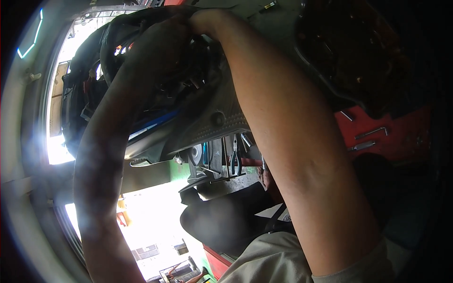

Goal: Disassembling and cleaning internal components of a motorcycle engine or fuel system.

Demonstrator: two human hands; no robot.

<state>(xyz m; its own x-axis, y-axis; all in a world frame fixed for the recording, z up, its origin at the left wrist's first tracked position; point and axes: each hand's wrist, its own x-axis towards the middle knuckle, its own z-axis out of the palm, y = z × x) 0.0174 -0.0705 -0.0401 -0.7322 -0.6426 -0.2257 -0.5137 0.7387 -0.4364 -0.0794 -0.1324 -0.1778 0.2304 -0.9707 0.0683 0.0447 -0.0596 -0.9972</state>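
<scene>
Reaching into dark machinery [198,99], curved black frame [71,101], blue strip [158,121]

Place: a repair workshop, apparently mechanical. Evidence: an opened machine [217,106] with exposed hoses [106,54]; pliers [236,155] upright amid other hand tools; an L-shaped wrench [373,133] and a straight tool [362,145] near the visible left edge of a red surface [410,137]; a glossy dark part [349,52] beyond its upper edge.

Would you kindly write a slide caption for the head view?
Left hand and right hand close together at a dark assembly, pliers and a red surface lower in view.
</scene>
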